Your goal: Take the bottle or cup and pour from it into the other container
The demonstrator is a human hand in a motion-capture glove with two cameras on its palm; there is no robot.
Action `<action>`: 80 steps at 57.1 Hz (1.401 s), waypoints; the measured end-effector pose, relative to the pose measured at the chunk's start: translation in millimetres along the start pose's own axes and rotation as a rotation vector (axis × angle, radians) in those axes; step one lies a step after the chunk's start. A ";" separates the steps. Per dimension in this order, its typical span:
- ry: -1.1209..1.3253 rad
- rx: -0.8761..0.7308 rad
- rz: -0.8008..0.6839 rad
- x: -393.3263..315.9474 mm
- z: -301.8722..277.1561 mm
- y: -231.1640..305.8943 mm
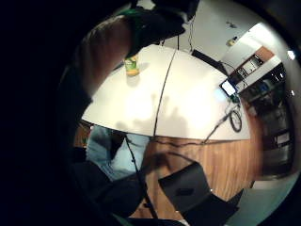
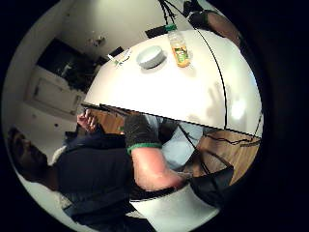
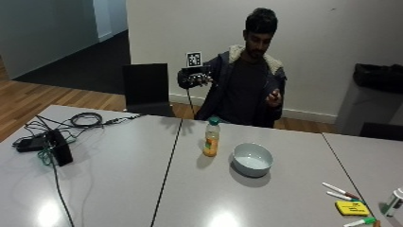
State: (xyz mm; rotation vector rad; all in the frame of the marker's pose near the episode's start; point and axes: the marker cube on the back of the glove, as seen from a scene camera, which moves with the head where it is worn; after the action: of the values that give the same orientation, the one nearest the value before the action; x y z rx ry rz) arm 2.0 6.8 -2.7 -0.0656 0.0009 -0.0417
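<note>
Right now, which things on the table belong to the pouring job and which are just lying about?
For the job: clear plastic bottle of orange drink with green cap; pale round bowl.
Lying about: coiled black cables; black box-shaped device; marker pens; yellow pad.

Dim room; overhead lights glare off the table (image 3: 126, 189) near its front edge. Soft shadows beside the bottle (image 3: 211, 137); palm views bend at their edges.

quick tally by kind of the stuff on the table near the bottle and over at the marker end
bottle: 1
bowl: 1
markers: 3
yellow pad-like item: 1
total: 6
The gloved right hand is raised above the table, touching none of them.
</note>
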 end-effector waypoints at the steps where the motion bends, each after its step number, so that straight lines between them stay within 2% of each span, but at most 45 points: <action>1: -0.001 -0.014 -0.015 0.5 -0.5 0.7; 5: -0.010 -0.166 -0.123 4.6 -5.9 4.5; 8: 0.003 -0.269 -0.055 2.8 -10.5 9.7; 12: 0.017 -0.165 0.110 -4.5 -4.6 6.9; 14: 0.016 -0.168 0.144 -6.7 -4.5 10.3; 19: 0.006 -0.266 0.037 -3.2 -9.1 16.7; 24: 0.003 -0.195 -0.040 0.5 -5.0 12.2; 27: 0.008 -0.214 -0.027 0.2 -4.1 12.7; 31: 0.008 -0.110 -0.009 -1.2 4.2 4.3; 36: 0.011 -0.183 -0.046 -0.9 4.0 6.3; 40: 0.023 -0.188 0.024 -4.8 6.2 7.9; 48: 0.011 -0.265 -0.107 7.4 12.5 10.2; 51: -0.028 -0.211 -0.126 11.8 23.5 3.0; 54: -0.082 -0.127 -0.084 13.2 39.1 -10.6; 59: -0.165 -0.148 0.024 11.3 58.0 -29.6; 62: -0.210 -0.127 -0.036 13.6 70.0 -47.2; 64: -0.235 -0.049 -0.050 13.7 79.6 -68.0; 67: -0.270 0.081 0.053 8.3 92.7 -92.2; 71: -0.312 0.024 0.074 8.2 102.2 -90.1; 75: -0.359 0.030 0.120 7.4 114.9 -112.6; 77: -0.391 0.010 0.071 9.8 121.4 -120.9; 80: -0.443 -0.081 -0.128 19.1 129.6 -127.5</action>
State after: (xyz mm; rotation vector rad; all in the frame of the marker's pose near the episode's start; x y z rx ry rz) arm 16.1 -112.6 135.0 -0.1552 -0.4449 -0.1545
